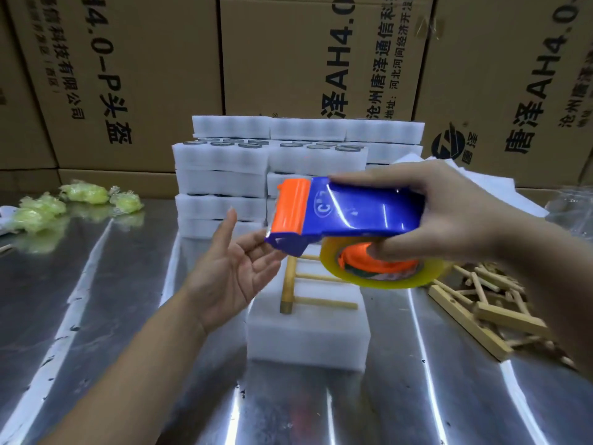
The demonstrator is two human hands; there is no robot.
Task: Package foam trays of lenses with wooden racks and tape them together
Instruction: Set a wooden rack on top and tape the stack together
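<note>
The right hand (449,213) grips a blue and orange tape dispenser (353,210), fingers curled over its top and thumb tucked into the core of the yellowish tape roll (385,277) below. The left hand (234,277) is open, palm up with fingers relaxed; its fingertips are at the dispenser's lower front edge, though contact is unclear.

Directly beneath both hands, a white foam tray (308,342) lies on the shiny metal counter (96,316) with a wooden rack (290,281) lying on top of it. Beyond the hands stands a stack of foam trays (221,184), with lenses (250,144) showing in an upper layer. Under the right forearm lies a loose pile of wooden racks (481,309). Far out past the left hand sit crumpled yellow-green wads (83,192). Printed cardboard boxes (288,59) wall the back.
</note>
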